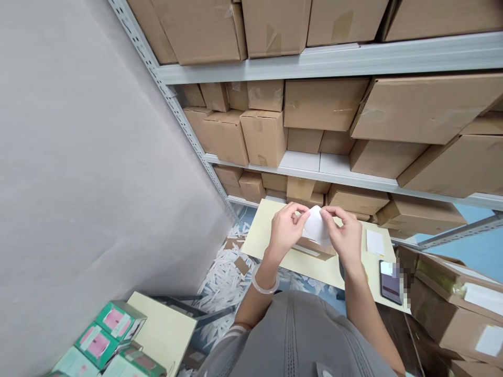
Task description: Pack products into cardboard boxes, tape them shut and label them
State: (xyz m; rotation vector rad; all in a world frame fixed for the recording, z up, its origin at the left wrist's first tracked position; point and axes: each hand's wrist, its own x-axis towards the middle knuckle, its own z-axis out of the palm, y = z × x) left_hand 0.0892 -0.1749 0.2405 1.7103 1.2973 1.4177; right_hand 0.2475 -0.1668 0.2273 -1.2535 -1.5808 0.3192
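Note:
Both hands pinch a small white paper sheet, held up over the pale yellow table. My left hand grips its left edge between thumb and fingertips, and a translucent bracelet circles that wrist. On the opposite edge, my right hand pinches the sheet the same way. Just beneath the paper lies a brown cardboard piece or box with a white strip on it, partly covered by the sheet and the hands. Whether the sheet touches the cardboard I cannot tell.
A phone and a white slip lie at the table's right end. Shelves full of cardboard boxes stand ahead. Paper strips litter the floor. Green boxes sit lower left; more cartons are stacked right.

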